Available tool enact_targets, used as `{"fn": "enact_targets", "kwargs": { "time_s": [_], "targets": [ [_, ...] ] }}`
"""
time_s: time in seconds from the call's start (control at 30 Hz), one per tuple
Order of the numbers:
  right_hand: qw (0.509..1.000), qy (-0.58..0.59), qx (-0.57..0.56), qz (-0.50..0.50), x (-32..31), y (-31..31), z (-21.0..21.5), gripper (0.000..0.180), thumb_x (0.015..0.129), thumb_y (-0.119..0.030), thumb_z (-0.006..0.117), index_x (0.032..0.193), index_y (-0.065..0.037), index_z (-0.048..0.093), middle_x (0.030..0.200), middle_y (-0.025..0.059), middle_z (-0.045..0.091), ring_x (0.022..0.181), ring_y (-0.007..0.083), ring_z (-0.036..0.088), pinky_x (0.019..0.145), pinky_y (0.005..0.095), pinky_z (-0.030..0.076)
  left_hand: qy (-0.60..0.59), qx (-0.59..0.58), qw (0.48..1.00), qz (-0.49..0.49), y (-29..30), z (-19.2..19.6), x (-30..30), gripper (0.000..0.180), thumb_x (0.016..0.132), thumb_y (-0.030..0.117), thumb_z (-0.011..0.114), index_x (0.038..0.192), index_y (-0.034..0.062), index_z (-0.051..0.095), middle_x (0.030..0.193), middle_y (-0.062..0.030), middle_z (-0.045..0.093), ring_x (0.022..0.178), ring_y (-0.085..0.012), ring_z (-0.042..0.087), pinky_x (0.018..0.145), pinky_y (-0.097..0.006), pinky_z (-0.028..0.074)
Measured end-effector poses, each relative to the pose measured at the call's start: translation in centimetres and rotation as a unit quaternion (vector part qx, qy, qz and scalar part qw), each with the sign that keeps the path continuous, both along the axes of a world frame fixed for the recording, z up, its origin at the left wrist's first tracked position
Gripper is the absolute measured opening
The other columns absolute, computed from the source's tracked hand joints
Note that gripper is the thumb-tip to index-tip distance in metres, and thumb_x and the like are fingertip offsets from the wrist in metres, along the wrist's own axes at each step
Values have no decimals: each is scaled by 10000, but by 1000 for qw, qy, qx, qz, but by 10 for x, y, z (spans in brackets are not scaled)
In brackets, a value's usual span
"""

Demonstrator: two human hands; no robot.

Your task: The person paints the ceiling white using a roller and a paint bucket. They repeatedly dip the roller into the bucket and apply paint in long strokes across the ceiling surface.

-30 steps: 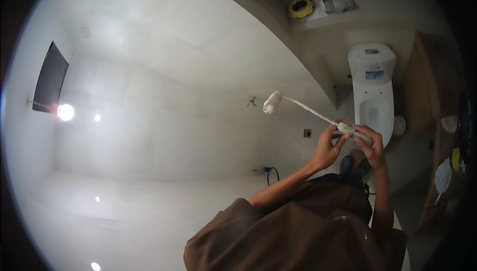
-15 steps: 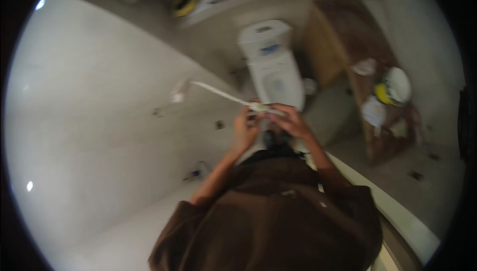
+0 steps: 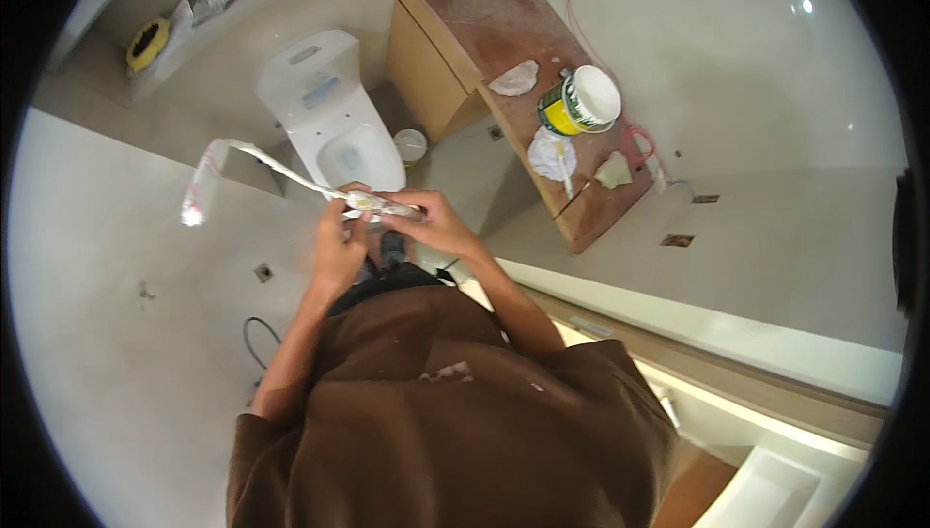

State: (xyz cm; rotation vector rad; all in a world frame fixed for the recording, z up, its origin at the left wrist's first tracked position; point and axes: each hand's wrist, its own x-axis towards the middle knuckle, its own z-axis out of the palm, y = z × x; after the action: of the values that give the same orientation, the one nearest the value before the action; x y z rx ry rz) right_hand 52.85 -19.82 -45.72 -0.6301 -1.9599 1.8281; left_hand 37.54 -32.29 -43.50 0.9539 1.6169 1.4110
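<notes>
**Both hands on the roller handle, paint tub waiting on the cabinet**

Clearly both hands meet at chest height on one tool: a small paint roller (image 3: pixel 291 177) with a long thin wire frame. The left hand (image 3: pixel 339 247) is closed around the near end of its handle from below, and the right hand (image 3: pixel 433 223) is closed over the same handle from above, so the two hands almost touch each other. The handle is wrapped in something pale and stained; what the fingers do on it exactly is too small to tell. The roller head points away to the person's left, out in the air in front of the pale wall (image 3: pixel 116 315), not touching it.

How far the work is, I can judge only a little. The wall looks evenly pale, and wet and dry areas cannot be told apart. The roller is not loaded at the tub and not on a surface, so I judge this as a pause for handling the tool, with rolling not going on at this moment.

Both forearms rise from the brown shirt (image 3: pixel 455 412), elbows bent and kept near the body, wrists turned inward toward each other.

Well apart to the right, an open white paint tub (image 3: pixel 579 102) stands on a wooden cabinet top (image 3: pixel 484 15), near some crumpled rags (image 3: pixel 552 155). A white toilet (image 3: pixel 334 121) stands just beyond the hands.
</notes>
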Motion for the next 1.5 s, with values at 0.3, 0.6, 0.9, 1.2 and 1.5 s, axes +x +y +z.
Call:
{"fn": "enact_targets", "kwargs": {
  "time_s": [0.3, 0.6, 0.9, 1.2, 1.5],
  "targets": [
    [992, -55, 116, -18, 7, 14, -5, 244, 830, -116, 781, 1014, 28, 711, 900, 145, 707, 828, 171, 655, 771, 328, 506, -19, -59, 996, -61, 28, 10, 5, 370, 966, -53, 573, 1324, 29, 529, 1172, -99, 636, 1141, -185, 615, 868, -314, 543],
    [987, -61, 82, -124, 22, 32, -26, 293, 788, -104, 762, 1044, 29, 707, 871, 214, 712, 771, 316, 709, 707, 387, 535, 44, -63, 991, -110, 73, -3, 23, 322, 962, -33, 589, 1276, 16, 538, 1121, -117, 644, 1055, -196, 636, 830, -325, 540],
    [971, -30, 102, -213, 51, 41, -33, 352, 787, -88, 739, 1121, 8, 685, 847, 205, 697, 736, 331, 690, 699, 392, 532, 36, -58, 985, -159, 107, -10, 49, 327, 964, -54, 568, 1284, 6, 534, 1167, -108, 628, 1049, -188, 645, 842, -309, 542],
    [901, -46, 130, -411, 75, 7, -17, 556, 821, -26, 689, 1362, -63, 569, 973, 177, 691, 809, 314, 691, 746, 375, 534, 24, -37, 956, -289, 135, -12, 72, 307, 985, 54, 599, 1283, 9, 540, 1107, -111, 664, 1039, -202, 656, 819, -324, 540],
    [827, -26, 39, -560, 84, -3, 4, 460, 921, -73, 695, 1363, -41, 571, 907, 27, 669, 803, 86, 569, 738, 260, 478, 14, 20, 919, -393, 176, -12, 82, 365, 967, 135, 672, 1314, 50, 603, 1053, -77, 682, 967, -175, 661, 803, -311, 530]
  ]
}}
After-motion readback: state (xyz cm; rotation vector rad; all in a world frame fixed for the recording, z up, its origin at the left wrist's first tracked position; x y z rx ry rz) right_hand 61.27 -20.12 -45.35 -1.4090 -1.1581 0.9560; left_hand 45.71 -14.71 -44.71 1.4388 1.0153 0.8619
